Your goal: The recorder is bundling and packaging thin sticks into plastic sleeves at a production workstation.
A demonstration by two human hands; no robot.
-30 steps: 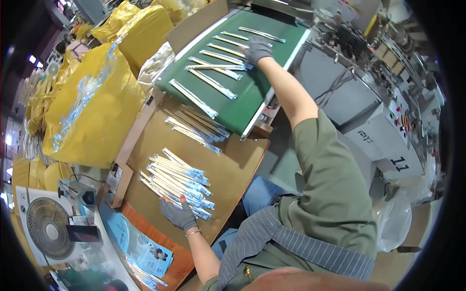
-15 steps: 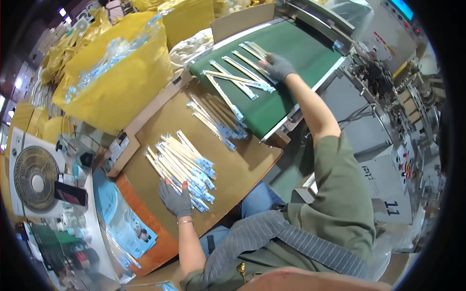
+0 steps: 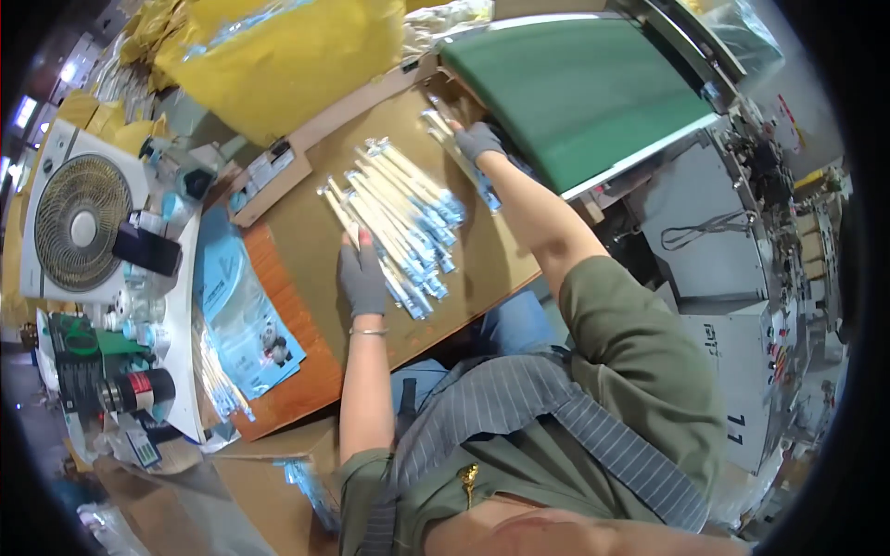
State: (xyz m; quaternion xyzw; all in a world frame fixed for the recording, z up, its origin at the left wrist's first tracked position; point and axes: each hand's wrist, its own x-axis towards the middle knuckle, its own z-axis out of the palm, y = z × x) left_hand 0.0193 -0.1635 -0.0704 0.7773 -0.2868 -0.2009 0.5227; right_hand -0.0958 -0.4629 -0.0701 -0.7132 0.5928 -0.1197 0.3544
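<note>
The left hand is at the near left side of a big pile of sticks. Its thumb and a finger are a little bit apart, and their tips touch the sticks. I cannot tell if they pinch a stick or just rest there. The right hand reaches farther out, to a small bunch of sticks. Its fingers bend over the bunch and touch it, but I cannot tell how tight they are. Both hands wear gray gloves with bare fingertips.

The big pile lies on a brown board, between the two hands. It is just to the right of the left hand, and it goes up and away past the fingertips. The sticks are pale, in clear wraps with blue at one end. They lie side by side, a bit messy, with the blue ends toward the person. The small bunch is under and beside the right hand, near the edge of a green belt.

To the left of the board there is a blue bag, lying flat, with some more thin sticks by it. A white fan stands farther left, with a dark phone in front of it.
</note>
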